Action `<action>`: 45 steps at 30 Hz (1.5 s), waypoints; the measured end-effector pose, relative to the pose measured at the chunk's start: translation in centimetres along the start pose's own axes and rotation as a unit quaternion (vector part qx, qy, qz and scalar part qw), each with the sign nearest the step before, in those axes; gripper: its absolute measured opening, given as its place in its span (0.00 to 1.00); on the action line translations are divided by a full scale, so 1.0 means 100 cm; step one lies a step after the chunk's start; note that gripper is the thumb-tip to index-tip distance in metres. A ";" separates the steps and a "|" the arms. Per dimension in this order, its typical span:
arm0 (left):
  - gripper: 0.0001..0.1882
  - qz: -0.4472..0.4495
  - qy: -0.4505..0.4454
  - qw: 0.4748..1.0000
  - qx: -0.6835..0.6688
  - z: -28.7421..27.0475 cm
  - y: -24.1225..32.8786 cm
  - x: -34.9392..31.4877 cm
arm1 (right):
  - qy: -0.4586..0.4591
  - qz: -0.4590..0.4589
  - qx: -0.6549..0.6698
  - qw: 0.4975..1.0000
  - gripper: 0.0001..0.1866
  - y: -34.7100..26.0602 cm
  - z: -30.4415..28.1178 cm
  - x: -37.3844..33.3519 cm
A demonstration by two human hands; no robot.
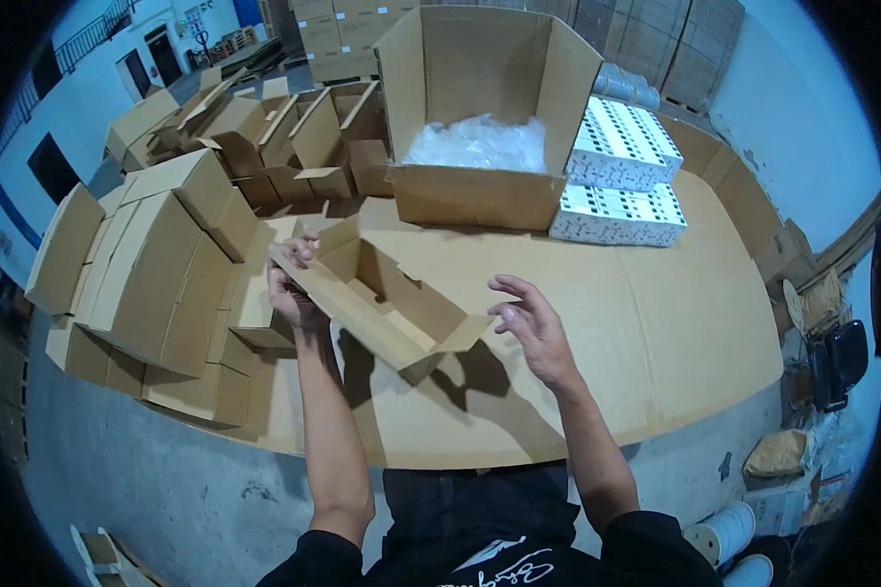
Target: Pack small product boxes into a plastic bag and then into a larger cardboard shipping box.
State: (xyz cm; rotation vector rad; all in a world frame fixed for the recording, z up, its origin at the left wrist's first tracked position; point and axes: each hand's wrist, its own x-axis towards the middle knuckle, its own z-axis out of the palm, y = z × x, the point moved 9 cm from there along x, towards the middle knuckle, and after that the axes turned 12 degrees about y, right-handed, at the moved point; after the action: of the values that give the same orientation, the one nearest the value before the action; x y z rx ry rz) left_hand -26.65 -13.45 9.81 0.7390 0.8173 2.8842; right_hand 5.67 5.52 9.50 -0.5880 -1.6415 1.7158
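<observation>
A small brown cardboard box (367, 318) with its top flaps up hangs tilted above the table, its hollow inside showing. My left hand (293, 284) grips the box at its left end, fingers wrapped over the edge of a flap. Just off the right end flap is my right hand (532, 328), its fingers apart and curved, holding nothing. Under the box, shadows fall on the cardboard-covered table (597, 333).
Folded brown boxes (152, 274) are piled at the left, with several open boxes (294, 132) behind. A large open carton (480, 201) holding clear plastic bags (480, 144) stands at the back. Beside it are stacked white patterned boxes (620, 213). A black chair (838, 365) is at the right.
</observation>
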 end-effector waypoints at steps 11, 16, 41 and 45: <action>0.20 -0.338 -0.010 0.900 -0.274 0.012 -0.110 -0.040 | -0.085 -0.124 -0.229 0.962 0.16 0.010 0.045 -0.042; 0.32 -0.230 -0.043 0.943 0.238 0.028 -0.090 -0.049 | -0.058 -0.122 -0.261 0.956 0.17 0.007 0.047 -0.045; 0.52 -0.308 0.246 0.917 0.059 -0.009 -0.073 -0.208 | 0.022 0.175 0.018 0.984 0.18 0.085 0.052 0.064; 0.44 -0.070 0.066 0.869 0.486 -0.010 -0.067 -0.172 | -0.001 0.181 -0.039 0.983 0.20 0.091 0.028 0.042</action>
State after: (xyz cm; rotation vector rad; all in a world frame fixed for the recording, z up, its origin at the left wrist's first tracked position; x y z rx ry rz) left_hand -12.43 -11.16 -1.75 0.4540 2.2706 2.2528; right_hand -0.67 7.01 1.38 -0.9732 -1.6870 1.9096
